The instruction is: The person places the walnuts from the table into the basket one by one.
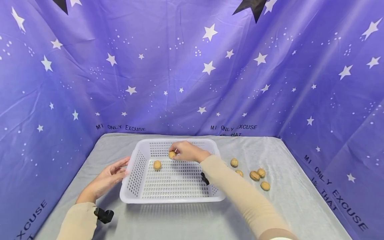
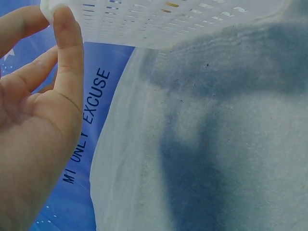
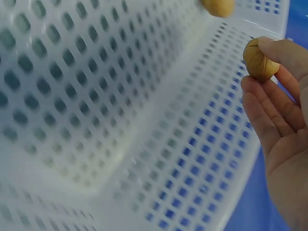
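A white plastic basket (image 1: pixel 174 200) with perforated walls stands on the grey cloth. My right hand (image 1: pixel 189 151) reaches over its far part and pinches a walnut (image 3: pixel 260 60) between thumb and fingertips. Inside, toward the left, lies another walnut (image 1: pixel 157 165), partly visible at the top of the right wrist view. At the basket's left end, my left hand (image 1: pixel 109 176) grips the rim; the left wrist view shows thumb and a finger (image 2: pixel 69 48) pinching that edge.
Right of the basket, several walnuts (image 1: pixel 255 175) lie loose on the cloth-covered table (image 1: pixel 300 200), one partly hidden by the right sleeve (image 1: pixel 240 190). A purple curtain (image 1: pixel 180 83) with stars surrounds the table at the back and sides.
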